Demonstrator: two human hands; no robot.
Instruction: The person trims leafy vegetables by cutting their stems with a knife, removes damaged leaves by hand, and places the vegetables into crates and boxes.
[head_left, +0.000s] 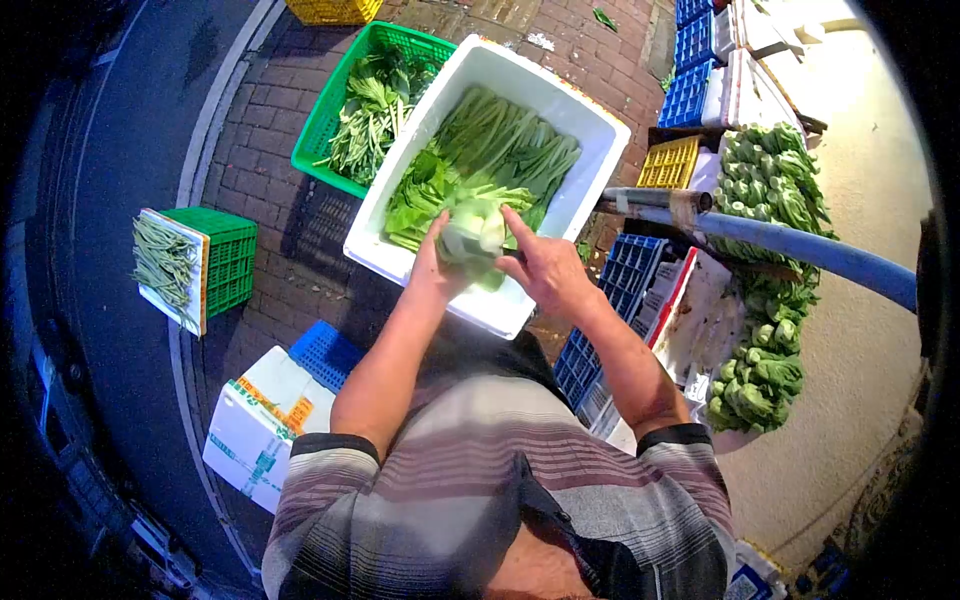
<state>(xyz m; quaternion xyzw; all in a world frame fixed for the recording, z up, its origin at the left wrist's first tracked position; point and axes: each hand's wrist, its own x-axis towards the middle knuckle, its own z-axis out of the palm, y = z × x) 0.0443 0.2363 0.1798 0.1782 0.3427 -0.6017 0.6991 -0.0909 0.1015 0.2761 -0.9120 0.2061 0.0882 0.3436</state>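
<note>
A pale green leafy vegetable [474, 232], its base blurred, is held over the near end of a white foam box [590, 130]. My left hand [436, 262] is wrapped round its left side. On the other side my right hand [545, 262] is at the base, thumb and index finger against it. Inside the box, long dark green leafy stalks [500, 130] lie at the far side, and brighter green leaves [415, 200] lie at the left.
Left of the box stands a green crate [325, 135] of greens. Long beans [165, 262] lie on a white lid by another green crate [232, 255]. A blue pole [800, 245] crosses at right, near stacked vegetables [765, 180] and blue crates [610, 290]. A white box [250, 440] sits lower left.
</note>
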